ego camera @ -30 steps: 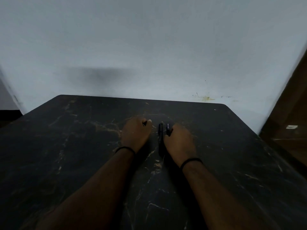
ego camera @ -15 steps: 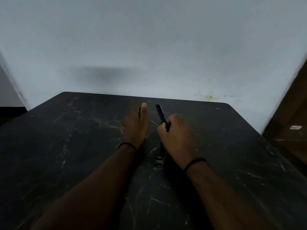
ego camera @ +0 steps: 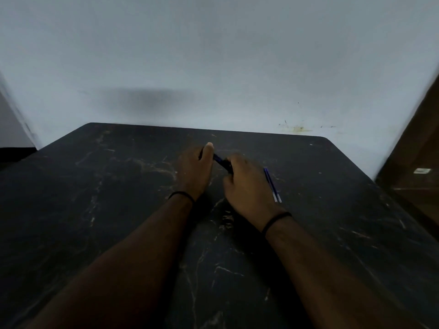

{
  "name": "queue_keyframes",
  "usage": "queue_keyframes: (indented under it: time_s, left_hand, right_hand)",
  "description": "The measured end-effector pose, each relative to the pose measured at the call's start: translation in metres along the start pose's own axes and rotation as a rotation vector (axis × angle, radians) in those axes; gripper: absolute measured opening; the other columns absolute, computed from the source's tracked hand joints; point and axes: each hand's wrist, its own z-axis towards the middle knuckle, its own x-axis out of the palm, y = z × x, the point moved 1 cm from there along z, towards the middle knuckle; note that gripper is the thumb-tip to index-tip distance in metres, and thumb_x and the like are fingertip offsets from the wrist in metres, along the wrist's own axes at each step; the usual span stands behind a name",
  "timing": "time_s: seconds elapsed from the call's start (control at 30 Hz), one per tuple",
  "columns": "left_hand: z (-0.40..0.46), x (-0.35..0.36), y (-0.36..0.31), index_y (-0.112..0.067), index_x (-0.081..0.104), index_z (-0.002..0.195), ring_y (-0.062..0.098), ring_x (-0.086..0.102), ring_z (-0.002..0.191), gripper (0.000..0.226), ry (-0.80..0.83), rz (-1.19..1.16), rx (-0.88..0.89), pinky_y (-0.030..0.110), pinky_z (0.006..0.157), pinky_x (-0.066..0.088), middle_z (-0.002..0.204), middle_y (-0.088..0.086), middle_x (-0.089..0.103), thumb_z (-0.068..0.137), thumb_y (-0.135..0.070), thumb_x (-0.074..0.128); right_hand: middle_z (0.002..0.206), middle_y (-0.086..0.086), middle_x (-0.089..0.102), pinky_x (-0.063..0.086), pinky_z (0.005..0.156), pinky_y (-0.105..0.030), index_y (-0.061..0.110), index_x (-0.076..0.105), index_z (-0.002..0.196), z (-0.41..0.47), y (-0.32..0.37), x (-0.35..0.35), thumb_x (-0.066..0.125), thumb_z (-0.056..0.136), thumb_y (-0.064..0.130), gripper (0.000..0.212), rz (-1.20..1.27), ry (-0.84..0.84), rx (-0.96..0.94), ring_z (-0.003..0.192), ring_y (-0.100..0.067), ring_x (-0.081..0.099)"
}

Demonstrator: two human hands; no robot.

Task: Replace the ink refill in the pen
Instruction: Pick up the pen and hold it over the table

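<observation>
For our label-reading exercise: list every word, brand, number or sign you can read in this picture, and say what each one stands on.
None can be read.
Pen, held between the two hands: no print shows on its dark barrel.
Refills on the table: no marking shows.
White tag at the right edge: too small and blurred to read.

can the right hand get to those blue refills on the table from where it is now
Probably yes. The blue refills lie in the open on the table just beside the right hand, nothing between; but that hand grips the pen, so it must let go first.
</observation>
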Motion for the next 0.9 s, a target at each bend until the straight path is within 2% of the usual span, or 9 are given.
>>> queue_keyframes:
  time_s: [0.13,0.23,0.37,0.5,0.6,0.7,0.9]
  left_hand:
    - [-0.003,0.001,-0.004,-0.018,0.046,0.060,0.014,0.036,0.053,0.040,0.038,0.023,0.015,0.031,0.055,0.030,0.057,0.003,0.041,0.100,-0.023,0.045]
    - [-0.003,0.001,-0.003,-0.020,0.041,0.055,0.012,0.036,0.052,0.045,0.047,0.053,0.064,0.031,0.055,0.030,0.054,-0.002,0.040,0.099,-0.027,0.045]
    - [-0.004,0.003,-0.004,-0.027,0.035,0.052,0.010,0.034,0.048,0.050,0.065,0.050,0.092,0.030,0.052,0.030,0.050,-0.007,0.036,0.100,-0.034,0.044]
    - [-0.004,0.002,-0.004,-0.027,0.033,0.051,0.009,0.030,0.047,0.052,0.051,0.041,0.083,0.030,0.052,0.027,0.049,-0.007,0.032,0.102,-0.031,0.043]
    - [-0.005,0.002,-0.005,-0.026,0.033,0.053,0.011,0.030,0.048,0.051,0.061,0.062,0.080,0.031,0.053,0.028,0.051,-0.006,0.033,0.103,-0.027,0.042]
    - [-0.005,0.001,-0.006,-0.025,0.033,0.054,0.013,0.031,0.050,0.051,0.062,0.062,0.082,0.032,0.054,0.027,0.052,-0.004,0.033,0.104,-0.024,0.041]
    - [-0.004,0.001,-0.002,-0.025,0.034,0.057,0.011,0.033,0.052,0.048,0.067,0.072,0.095,0.030,0.053,0.028,0.056,-0.004,0.036,0.105,-0.026,0.039]
  right_hand:
    - [0.090,0.001,0.059,0.044,0.068,-0.036,0.020,0.056,0.099,0.001,0.002,0.000,0.040,0.103,0.032,0.020,-0.112,0.005,0.021,0.078,-0.021,0.057]
    - [0.089,-0.002,0.056,0.038,0.066,-0.034,0.020,0.053,0.095,0.002,0.002,0.001,0.042,0.104,0.027,0.015,-0.111,0.064,0.034,0.079,-0.022,0.056]
    - [0.092,-0.004,0.061,0.036,0.066,-0.032,0.016,0.058,0.097,0.000,0.006,0.000,0.043,0.103,0.027,0.020,-0.105,0.025,0.043,0.078,-0.023,0.057]
    - [0.095,-0.006,0.063,0.034,0.066,-0.032,0.016,0.057,0.098,-0.002,0.011,0.001,0.041,0.104,0.031,0.023,-0.137,0.016,0.059,0.082,-0.025,0.060]
    - [0.095,-0.006,0.064,0.033,0.066,-0.032,0.020,0.050,0.090,0.000,0.012,0.001,0.040,0.103,0.036,0.023,-0.149,0.025,0.073,0.084,-0.027,0.061]
    - [0.086,-0.004,0.059,0.035,0.065,-0.033,0.021,0.045,0.084,0.001,0.010,0.000,0.043,0.103,0.036,0.024,-0.129,0.034,0.091,0.078,-0.025,0.058]
    - [0.069,0.009,0.042,0.031,0.061,-0.031,0.022,0.048,0.083,0.003,0.009,0.003,0.043,0.103,0.036,0.025,-0.091,0.086,0.129,0.066,-0.015,0.044]
